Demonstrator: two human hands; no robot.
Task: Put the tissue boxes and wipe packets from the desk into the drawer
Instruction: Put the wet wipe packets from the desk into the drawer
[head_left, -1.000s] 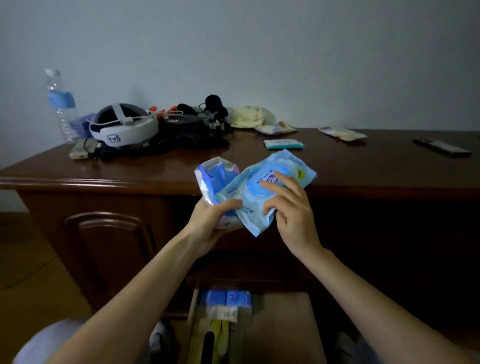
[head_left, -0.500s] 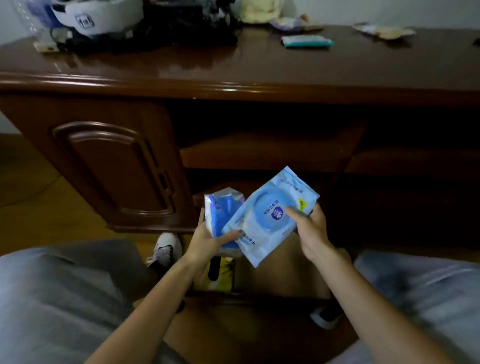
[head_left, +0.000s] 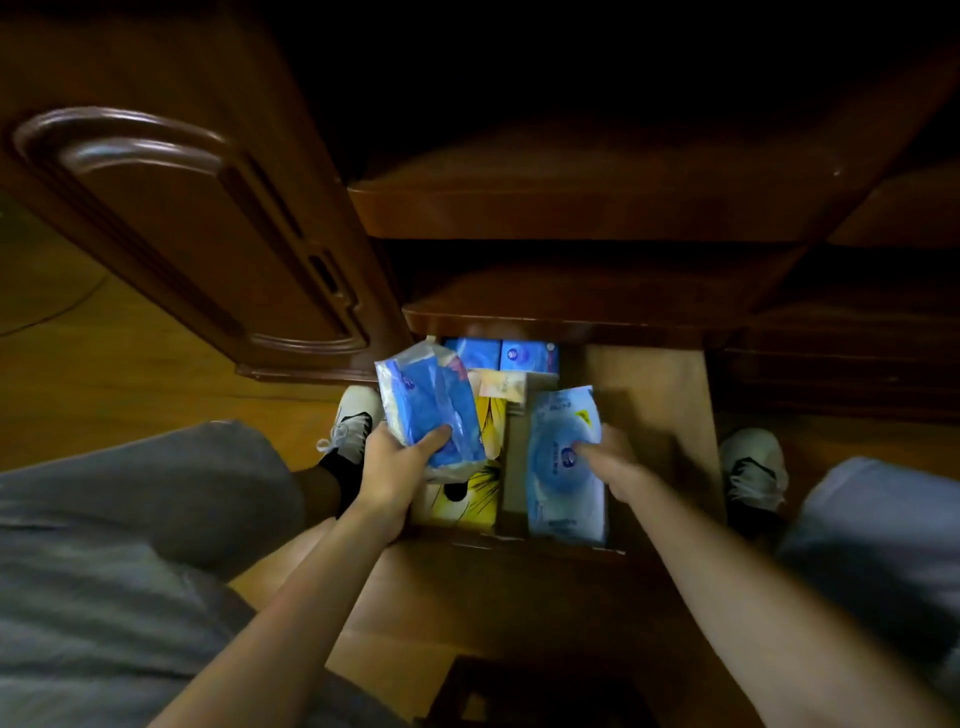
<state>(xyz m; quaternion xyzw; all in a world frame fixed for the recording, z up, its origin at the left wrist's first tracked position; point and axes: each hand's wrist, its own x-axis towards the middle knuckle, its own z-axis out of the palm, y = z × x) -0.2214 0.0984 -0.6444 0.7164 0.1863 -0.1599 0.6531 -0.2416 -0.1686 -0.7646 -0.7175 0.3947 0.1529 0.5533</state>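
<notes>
Left hand (head_left: 392, 470) fingers gripping blue tissue pack (head_left: 428, 410) over open drawer (head_left: 654, 395), right hand (head_left: 610, 462) fingers pinching wipe packet (head_left: 563, 467) at drawer's near right

Open drawer (head_left: 649, 395) beneath the desk.
Inside lie a yellow box (head_left: 467, 499), two blue packets (head_left: 501, 356) at the back, and a pale blue wipe packet (head_left: 563, 467).

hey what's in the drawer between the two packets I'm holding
In the head view, between the tissue pack in your left hand and the wipe packet in your right hand lie a yellow box and a bare strip of drawer.
</notes>
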